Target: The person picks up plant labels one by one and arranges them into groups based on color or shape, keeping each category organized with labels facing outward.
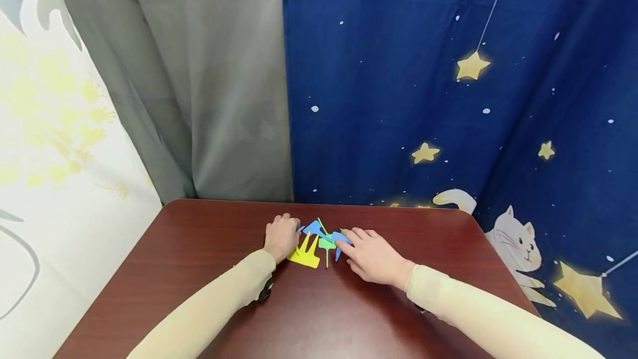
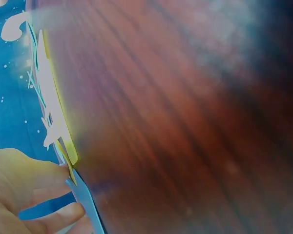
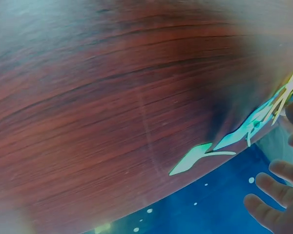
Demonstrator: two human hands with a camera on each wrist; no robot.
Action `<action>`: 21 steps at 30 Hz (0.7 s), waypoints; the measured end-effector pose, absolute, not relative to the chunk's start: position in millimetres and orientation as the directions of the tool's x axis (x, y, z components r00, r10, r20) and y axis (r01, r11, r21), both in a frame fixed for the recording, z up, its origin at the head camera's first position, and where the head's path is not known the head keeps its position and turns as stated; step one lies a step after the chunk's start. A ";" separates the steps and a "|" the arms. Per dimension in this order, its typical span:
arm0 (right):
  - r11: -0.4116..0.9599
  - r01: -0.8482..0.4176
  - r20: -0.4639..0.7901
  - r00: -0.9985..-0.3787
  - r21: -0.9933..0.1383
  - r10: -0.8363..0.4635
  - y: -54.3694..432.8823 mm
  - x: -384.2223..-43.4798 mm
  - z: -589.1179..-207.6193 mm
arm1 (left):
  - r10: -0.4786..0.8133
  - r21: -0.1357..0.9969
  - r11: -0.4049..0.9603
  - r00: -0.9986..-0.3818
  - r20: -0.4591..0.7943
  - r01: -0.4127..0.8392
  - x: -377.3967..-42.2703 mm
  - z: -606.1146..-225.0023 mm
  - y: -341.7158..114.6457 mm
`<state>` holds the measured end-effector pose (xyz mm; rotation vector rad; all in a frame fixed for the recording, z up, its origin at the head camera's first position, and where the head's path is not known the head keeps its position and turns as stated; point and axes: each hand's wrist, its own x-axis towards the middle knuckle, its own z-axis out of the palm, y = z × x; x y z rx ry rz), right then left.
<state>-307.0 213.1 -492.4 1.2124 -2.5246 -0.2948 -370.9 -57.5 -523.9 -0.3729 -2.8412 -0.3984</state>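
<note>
L hand [image 1: 282,235] by yellow tags [image 1: 305,259] nr far edge of surface [image 1: 319,320], can't tell if pinching; R hand [image 1: 375,257] w/ fingers [image 3: 260,210] spread, beside blue tag [image 1: 339,235]

The cream-sleeved left arm [image 1: 214,303] reaches forward and inward, its bare left hand [image 1: 282,237] back-up with fingers slightly parted. The cream-sleeved right arm [image 1: 493,314] angles inward too, its bare right hand [image 1: 374,256] palm-down, fingers extended and spread.
</note>
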 end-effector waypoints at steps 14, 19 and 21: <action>0.648 -0.715 0.256 -0.595 0.262 -0.761 207.1 -309.0 -494.4 | 0.488 -0.049 0.863 -0.804 0.339 0.503 -371.2 -513.8 -70.6; 0.643 -0.719 0.251 -0.592 0.266 -0.766 209.4 -306.9 -499.1 | 0.600 -0.147 0.791 -0.706 0.376 0.594 -368.0 -508.8 -80.3; 0.640 -0.718 0.249 -0.590 0.275 -0.768 210.9 -306.3 -501.1 | 0.628 -0.167 0.766 -0.668 0.398 0.621 -366.7 -507.0 -85.1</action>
